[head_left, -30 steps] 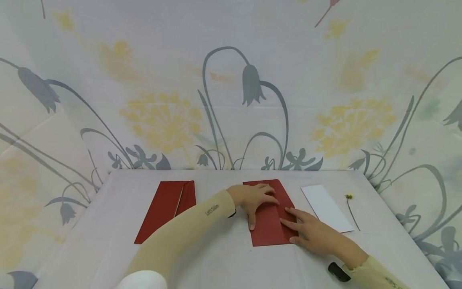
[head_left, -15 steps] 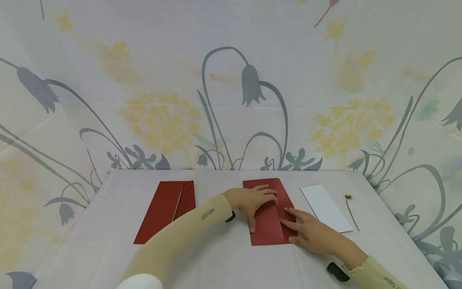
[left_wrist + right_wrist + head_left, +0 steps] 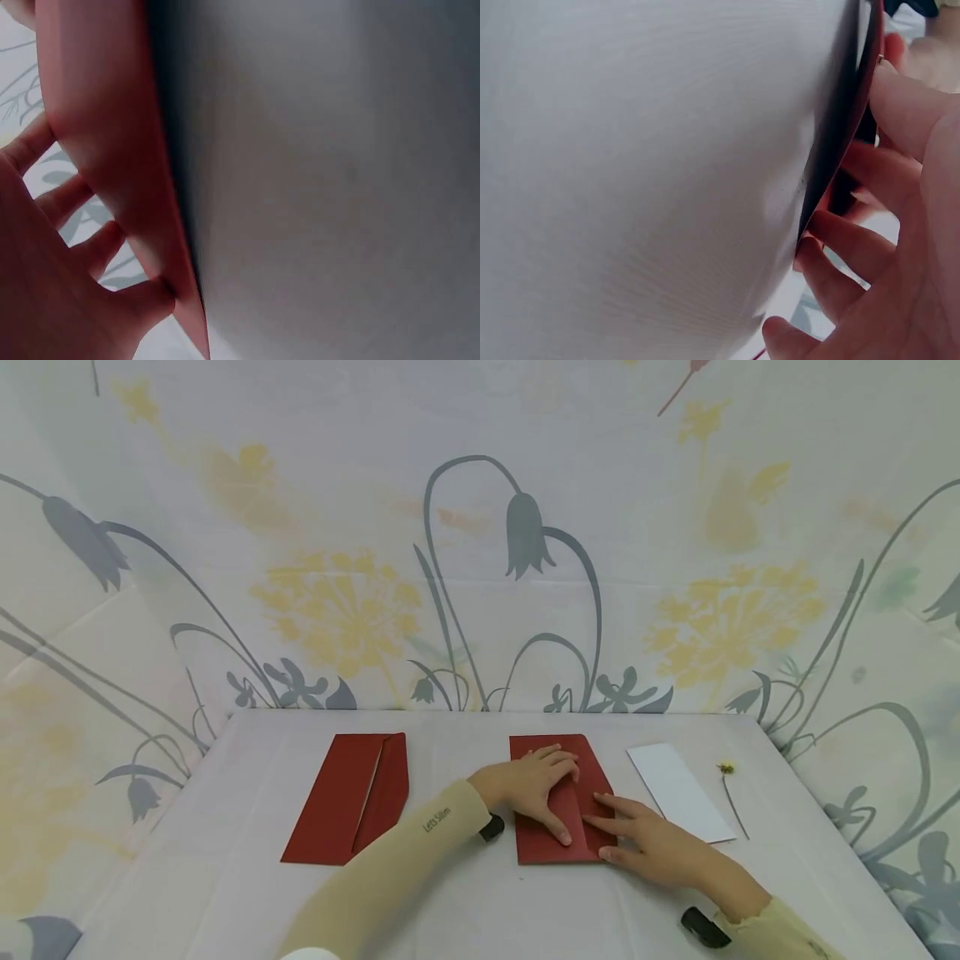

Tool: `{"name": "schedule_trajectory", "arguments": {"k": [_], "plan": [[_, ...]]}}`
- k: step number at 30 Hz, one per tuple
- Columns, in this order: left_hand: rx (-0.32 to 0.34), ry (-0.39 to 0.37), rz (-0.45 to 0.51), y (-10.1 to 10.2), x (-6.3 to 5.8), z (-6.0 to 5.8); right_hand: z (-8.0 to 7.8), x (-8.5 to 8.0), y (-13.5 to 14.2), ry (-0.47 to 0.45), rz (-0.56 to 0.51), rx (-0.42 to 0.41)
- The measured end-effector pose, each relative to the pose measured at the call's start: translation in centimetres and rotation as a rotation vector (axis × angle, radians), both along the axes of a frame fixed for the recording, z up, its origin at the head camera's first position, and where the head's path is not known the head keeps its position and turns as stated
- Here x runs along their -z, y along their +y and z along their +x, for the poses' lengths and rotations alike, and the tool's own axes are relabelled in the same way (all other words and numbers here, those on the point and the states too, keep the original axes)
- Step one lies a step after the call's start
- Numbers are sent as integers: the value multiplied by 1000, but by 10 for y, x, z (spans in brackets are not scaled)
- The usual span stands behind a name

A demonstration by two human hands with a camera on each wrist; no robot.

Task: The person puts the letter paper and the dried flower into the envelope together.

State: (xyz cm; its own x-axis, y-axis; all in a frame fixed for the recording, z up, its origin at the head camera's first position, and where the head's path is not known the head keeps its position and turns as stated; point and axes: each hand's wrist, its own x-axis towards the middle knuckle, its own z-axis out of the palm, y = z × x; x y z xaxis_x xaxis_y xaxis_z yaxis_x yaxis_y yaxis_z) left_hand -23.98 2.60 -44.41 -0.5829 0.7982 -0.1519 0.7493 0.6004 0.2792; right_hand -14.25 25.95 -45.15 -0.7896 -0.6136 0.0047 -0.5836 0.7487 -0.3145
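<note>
A red envelope (image 3: 528, 843) lies on the table in the head view, under both hands. My left hand (image 3: 534, 785) rests on its front with the fingers spread and the thumb toward the lower middle. In the left wrist view the fingertips (image 3: 160, 292) touch the red paper. My right hand (image 3: 652, 843) lies over the envelope's right side, its relaxed fingers touching the flap. From the right wrist, that envelope (image 3: 838, 169) shows only as a thin dark-and-red strip beside the fingers. What is under the left palm is hidden.
A second red envelope (image 3: 330, 802) lies to the left, partly behind the left sleeve. Right of the hands are a white card or envelope (image 3: 675, 789) and a small yellow flower (image 3: 726, 768) on a thin stem. The white-covered table (image 3: 480, 918) ends at a patterned cloth backdrop.
My left thumb has moved right, from near the envelope's left edge onto its lower middle. The right hand has stayed nearly still on the flap.
</note>
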Motion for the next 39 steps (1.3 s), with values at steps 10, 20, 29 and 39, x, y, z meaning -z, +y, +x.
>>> {"name": "schedule_trajectory", "arguments": {"k": [10,20,29,39], "plan": [[-9,50,-44,3,1,6,1,1,-2,23,94,-67],[-44,86,-90,5,-6,19,1,0,-3,17,79,-38],[-66,22,-51,2,-2,18,-1,-2,1,-63,-18,43],[-66,-10,10,1,4,15,1,-3,16,30,-160,110]]}}
